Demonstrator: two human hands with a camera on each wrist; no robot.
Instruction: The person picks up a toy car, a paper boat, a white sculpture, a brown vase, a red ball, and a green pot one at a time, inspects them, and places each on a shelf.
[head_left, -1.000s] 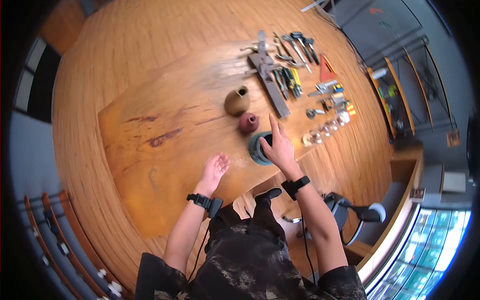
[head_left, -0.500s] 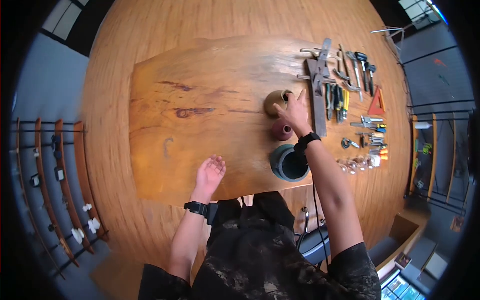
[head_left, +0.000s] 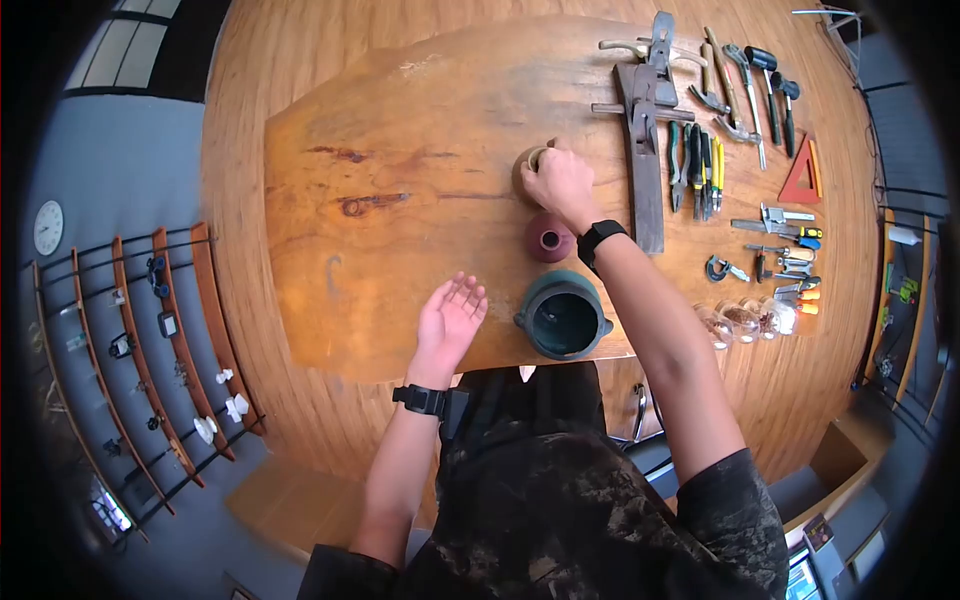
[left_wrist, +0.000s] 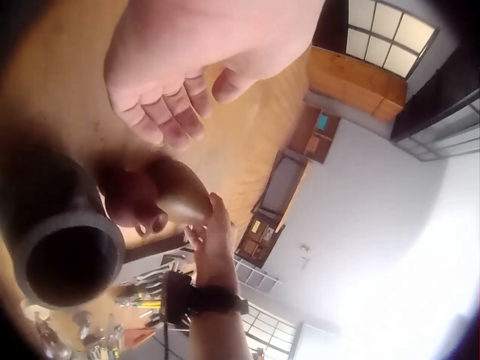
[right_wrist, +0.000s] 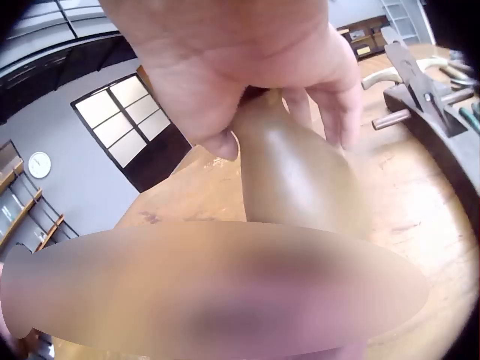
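Note:
My right hand (head_left: 563,185) curls its fingers and thumb round the neck of an olive-brown vase (head_left: 524,172), which looks upright on the wooden table. In the right wrist view the thumb and fingers of that hand (right_wrist: 247,52) lie on opposite sides of the neck of the glossy vase (right_wrist: 292,172). Just nearer me stands a small maroon vase (head_left: 540,228), then a wide teal pot (head_left: 563,285) with side lugs. Left of the pot, my left hand (head_left: 452,318) hovers palm up, fingers loosely extended and holding nothing.
A long wood plane (head_left: 643,180) lies right of the vases. Beyond it are pliers (head_left: 697,170), hammers (head_left: 770,90), a red triangle (head_left: 801,172) and several glass jars (head_left: 740,322). The table's front edge runs beside the teal pot. A blurred patch covers the lower right wrist view.
My right hand has moved from over the teal pot to the brown vase and closed round its neck. The head view has shifted. My left hand stays empty.

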